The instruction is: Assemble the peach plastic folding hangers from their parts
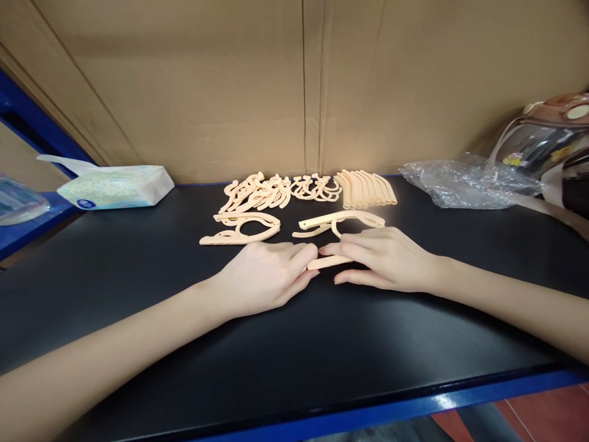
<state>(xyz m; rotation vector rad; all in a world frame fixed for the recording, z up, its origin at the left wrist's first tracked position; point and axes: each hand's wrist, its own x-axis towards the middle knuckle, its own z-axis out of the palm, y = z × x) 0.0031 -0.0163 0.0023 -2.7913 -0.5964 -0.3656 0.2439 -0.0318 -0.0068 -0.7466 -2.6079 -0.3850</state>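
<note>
A slim cream plastic hanger arm (329,263) lies between my hands, just above the black tabletop. My left hand (271,273) is closed, pinching the arm's left end between thumb and fingers. My right hand (386,261) is curled around the other end, its fingers above and its thumb below; that end is hidden in the hand. Just beyond my right fingers rests a folding hanger (343,222) of the same cream plastic, partly covered by the hand. Another folding hanger (242,229), folded together, lies past my left hand.
Along the back sit a pile of cream hanger parts (257,193), several small hooks (317,187) and a row of curved arms (368,189). A tissue pack (117,186) is at left. Crumpled clear plastic (464,184) and a clear bottle (543,141) stand right. Cardboard (207,86) walls the back.
</note>
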